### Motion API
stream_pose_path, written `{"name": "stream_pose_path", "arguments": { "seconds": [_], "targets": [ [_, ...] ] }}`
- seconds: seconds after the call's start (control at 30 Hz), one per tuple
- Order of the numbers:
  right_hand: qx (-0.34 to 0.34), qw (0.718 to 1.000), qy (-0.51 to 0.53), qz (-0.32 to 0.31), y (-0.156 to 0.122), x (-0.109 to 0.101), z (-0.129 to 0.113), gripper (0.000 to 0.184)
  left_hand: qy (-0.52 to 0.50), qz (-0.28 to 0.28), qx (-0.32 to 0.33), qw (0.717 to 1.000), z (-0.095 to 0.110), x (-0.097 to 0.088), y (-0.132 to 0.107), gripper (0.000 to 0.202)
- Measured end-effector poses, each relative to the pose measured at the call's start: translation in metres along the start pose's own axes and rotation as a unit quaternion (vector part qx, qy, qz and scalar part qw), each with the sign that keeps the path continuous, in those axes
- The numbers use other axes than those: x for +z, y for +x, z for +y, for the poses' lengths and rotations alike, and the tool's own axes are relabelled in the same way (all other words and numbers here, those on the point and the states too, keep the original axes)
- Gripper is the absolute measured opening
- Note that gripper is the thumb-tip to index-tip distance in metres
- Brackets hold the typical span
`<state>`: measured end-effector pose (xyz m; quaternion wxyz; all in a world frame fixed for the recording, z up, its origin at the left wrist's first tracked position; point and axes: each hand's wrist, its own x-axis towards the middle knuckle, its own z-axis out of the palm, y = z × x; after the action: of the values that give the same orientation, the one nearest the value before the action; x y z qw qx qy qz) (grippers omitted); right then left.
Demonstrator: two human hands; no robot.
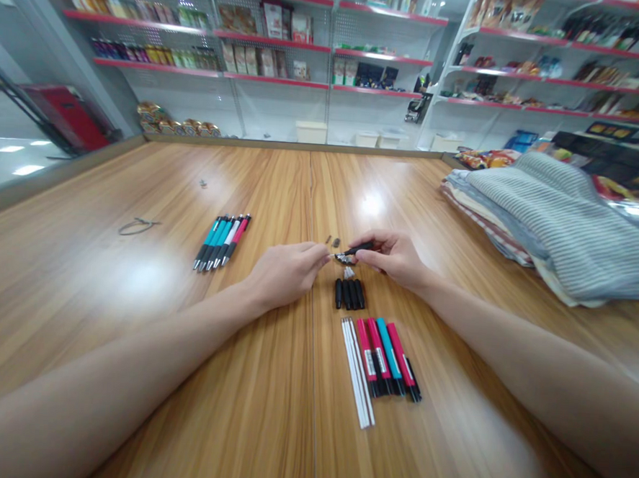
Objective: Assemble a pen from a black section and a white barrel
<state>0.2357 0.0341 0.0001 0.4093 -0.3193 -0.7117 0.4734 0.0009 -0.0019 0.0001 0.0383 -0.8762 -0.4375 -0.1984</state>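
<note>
My right hand (397, 259) pinches a black pen grip (361, 248), its tip pointing left over a small pile of silvery pen tips (344, 258). Opposite it, my left hand (283, 274) has thumb and finger pressed together at the pile's left side; what they hold is too small to make out. Just below lie little white parts (348, 272) and a row of several black pen grips (351, 294). Nearer me are white ink refills (357, 371) side by side, with pink pen barrels (373, 354) and a teal pen barrel (390, 353) to their right.
Several whole pens (222, 243) lie in a row on the left of the wooden table (254, 422). Farther left is a thin looped cord (138, 226). Folded striped cloths (575, 218) are stacked at the right. Stocked shelves (277, 42) stand behind the table.
</note>
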Motion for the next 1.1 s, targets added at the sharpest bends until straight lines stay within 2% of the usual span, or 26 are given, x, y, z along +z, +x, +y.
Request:
{"name": "stream_pose_path", "arguments": {
  "seconds": [0.13,0.3,0.53,0.7,0.97,1.1],
  "targets": [
    [-0.01,1.0,-0.012,0.007,-0.002,0.005,-0.003,0.034,-0.001,0.008,0.005,1.0,0.0,0.001,0.0,0.029],
    [-0.04,0.995,-0.095,0.008,-0.005,0.011,-0.006,0.03,-0.014,0.019,0.011,1.0,0.0,0.002,-0.001,0.029],
    [-0.11,0.972,-0.207,0.016,-0.006,0.013,-0.004,0.026,-0.051,0.028,0.019,0.998,0.002,0.002,-0.002,0.03],
    [-0.152,0.954,-0.257,0.023,-0.006,0.013,-0.005,0.022,-0.04,0.02,0.03,0.999,0.002,0.001,-0.001,0.025],
    [-0.16,0.95,-0.269,-0.016,-0.009,0.014,-0.01,0.02,-0.026,0.023,0.035,0.999,0.001,0.003,-0.002,0.026],
    [-0.166,0.944,-0.286,-0.01,-0.008,0.013,-0.01,0.018,-0.03,0.018,0.033,0.999,0.001,0.002,-0.002,0.026]
  ]
}}
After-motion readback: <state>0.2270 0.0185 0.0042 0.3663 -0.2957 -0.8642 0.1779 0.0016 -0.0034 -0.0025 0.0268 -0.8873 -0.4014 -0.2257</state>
